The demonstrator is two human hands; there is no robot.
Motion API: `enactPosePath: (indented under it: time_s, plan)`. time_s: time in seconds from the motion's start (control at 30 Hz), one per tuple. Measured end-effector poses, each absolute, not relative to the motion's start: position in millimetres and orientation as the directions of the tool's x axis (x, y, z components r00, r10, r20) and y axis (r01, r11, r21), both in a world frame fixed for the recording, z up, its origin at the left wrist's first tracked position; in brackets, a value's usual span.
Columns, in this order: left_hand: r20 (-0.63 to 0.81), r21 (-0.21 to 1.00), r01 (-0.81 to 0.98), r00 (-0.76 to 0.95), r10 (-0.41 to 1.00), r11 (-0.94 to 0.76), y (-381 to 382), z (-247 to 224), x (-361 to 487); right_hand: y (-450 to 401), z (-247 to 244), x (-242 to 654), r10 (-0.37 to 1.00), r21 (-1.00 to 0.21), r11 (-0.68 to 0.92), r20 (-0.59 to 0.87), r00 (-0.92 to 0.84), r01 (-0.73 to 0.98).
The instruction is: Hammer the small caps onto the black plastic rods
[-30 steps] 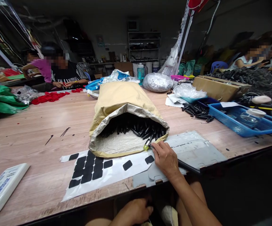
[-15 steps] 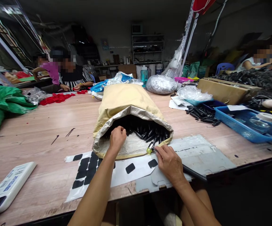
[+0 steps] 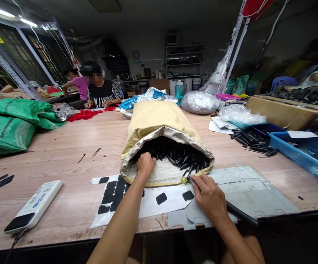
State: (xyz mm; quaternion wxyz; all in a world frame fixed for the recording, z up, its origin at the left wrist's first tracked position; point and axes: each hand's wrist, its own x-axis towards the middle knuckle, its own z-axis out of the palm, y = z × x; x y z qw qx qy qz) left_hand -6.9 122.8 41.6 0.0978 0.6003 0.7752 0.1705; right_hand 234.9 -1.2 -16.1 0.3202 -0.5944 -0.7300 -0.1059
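A yellow woven sack (image 3: 164,113) lies on the table with its mouth towards me. Inside it, many small black parts (image 3: 186,156) are heaped on the pale lining. My left hand (image 3: 146,164) reaches into the mouth at the left, its fingers curled in by the black parts. What those fingers hold, if anything, is hidden. Just outside the right of the mouth, my right hand (image 3: 208,194) is closed round a small mallet (image 3: 242,212). Its metal head with a yellow-green face points at the sack's lower lip, and its black handle sticks out behind the hand.
White sheets with black square stickers (image 3: 161,198) and a grey board (image 3: 252,187) lie before the sack. A white power bank (image 3: 35,205) with a cable is at left, near green sacks (image 3: 7,128). A blue basket (image 3: 302,156) stands right. Co-workers (image 3: 101,88) sit across the table.
The view has swung to the left, so everything appears shifted to the right. Both hands keep nearly the same places at the sack, the right one still gripping the mallet.
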Motion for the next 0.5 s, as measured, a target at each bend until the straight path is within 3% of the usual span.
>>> enactPosePath:
  time_s: [0.13, 0.23, 0.33, 0.5]
  plan:
    - [0.129, 0.418, 0.905, -0.143, 0.981, 0.077, 90, 44, -14, -2, -18, 235, 0.799, -0.222, 0.264, 0.595, -0.083, 0.939]
    - [0.128, 0.530, 0.833, 0.105, 0.986, -0.157, 59, 40, -14, -2, -19, 235, 0.803, -0.224, 0.258, 0.590, -0.079, 0.940]
    - [0.087, 0.613, 0.739, 0.290, 0.953, -0.280, 32, 30, -12, -2, -19, 235, 0.806, -0.227, 0.256, 0.587, -0.078, 0.940]
    - [0.170, 0.687, 0.645, 0.306, 0.937, -0.335, 13, 15, -10, -2, -18, 235, 0.800, -0.216, 0.265, 0.593, -0.089, 0.940]
